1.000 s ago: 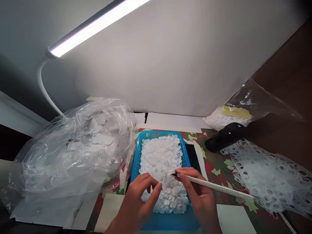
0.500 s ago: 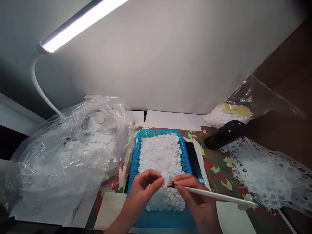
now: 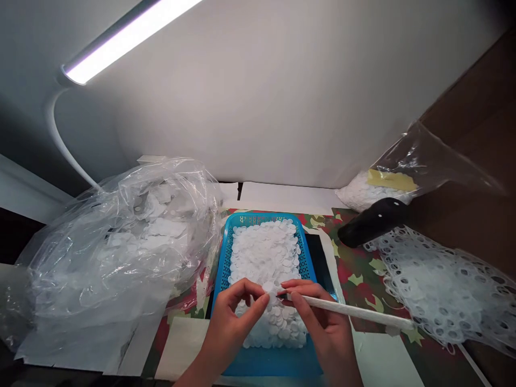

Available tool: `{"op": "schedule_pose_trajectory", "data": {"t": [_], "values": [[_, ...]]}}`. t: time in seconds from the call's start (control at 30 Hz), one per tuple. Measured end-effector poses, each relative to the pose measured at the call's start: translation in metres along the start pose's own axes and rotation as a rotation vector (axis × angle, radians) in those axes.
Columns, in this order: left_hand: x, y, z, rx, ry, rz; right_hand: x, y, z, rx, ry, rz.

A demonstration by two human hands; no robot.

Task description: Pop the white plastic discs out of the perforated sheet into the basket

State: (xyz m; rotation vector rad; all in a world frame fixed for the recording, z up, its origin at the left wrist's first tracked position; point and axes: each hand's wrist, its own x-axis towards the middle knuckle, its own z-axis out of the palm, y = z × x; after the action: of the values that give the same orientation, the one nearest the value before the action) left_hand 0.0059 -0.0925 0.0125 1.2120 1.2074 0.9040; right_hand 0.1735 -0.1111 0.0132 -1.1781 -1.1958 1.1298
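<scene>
While the disc (image 3: 268, 288) is up: held over the basket (image 3: 274, 364), toward its near edge, between left and right edges.
Left hand (image 3: 231, 314): thumb and forefinger pinch the disc.
Right hand (image 3: 324, 322): fingers pinch the tool (image 3: 355, 310); tip (image 3: 281, 296) close, contact unclear.
Tip: probably best kept light, disc steadied by its rim.

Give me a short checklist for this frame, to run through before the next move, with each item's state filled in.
1. White-handled tool gripped in the right hand: ok.
2. White disc at the fingertips of the left hand: ok.
3. Dark tip of the tool pointing toward the left hand: ok.
4. Tip touching the disc: cannot tell, too small.
5. Heap of white discs inside the blue basket, below the hands: ok.
6. Lamp lit: ok.
</scene>
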Motion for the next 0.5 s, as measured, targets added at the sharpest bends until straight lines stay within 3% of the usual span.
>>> {"op": "schedule_pose_trajectory", "data": {"t": [0.33,0.5], "values": [[-0.0007,-0.0001,0.0006,0.025,0.007,0.011,-0.0002,0.0034,0.0016,-0.131,-0.002,-0.136],[-0.0013,-0.0009,0.0011,0.046,-0.002,-0.001,-0.0022,0.0052,0.0061,-0.322,0.013,-0.274]]}}
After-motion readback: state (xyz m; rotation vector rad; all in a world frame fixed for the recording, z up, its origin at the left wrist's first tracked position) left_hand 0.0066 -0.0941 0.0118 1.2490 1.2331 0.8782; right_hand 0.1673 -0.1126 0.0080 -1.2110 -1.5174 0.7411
